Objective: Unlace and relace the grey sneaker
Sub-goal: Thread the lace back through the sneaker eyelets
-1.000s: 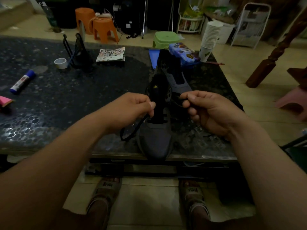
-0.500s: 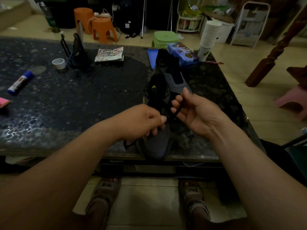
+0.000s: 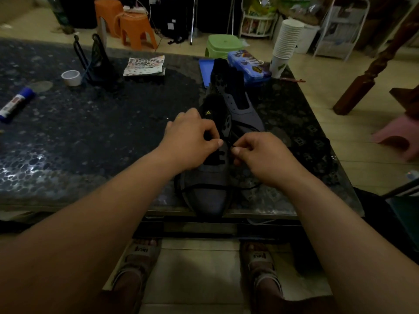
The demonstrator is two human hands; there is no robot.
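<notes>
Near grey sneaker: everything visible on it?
The grey sneaker stands upright on the speckled table, toe at the near edge, pointing toward the person. Knit-looking grey upper, black tongue with a small yellow logo, black eyelet panels. A black lace drapes loose across the toe. The left hand grips the upper by the eyelets; the right hand pinches the lace beside them.

Yellow Adidas logo on the grey sneaker tongue; lettering on sandal straps unreadable.

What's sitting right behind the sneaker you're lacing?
A second grey sneaker lies right behind it, eyelets empty. Beyond are a blue case and a stack of paper cups. The front sneaker's dark collar hides whether the two shoes touch.
</notes>
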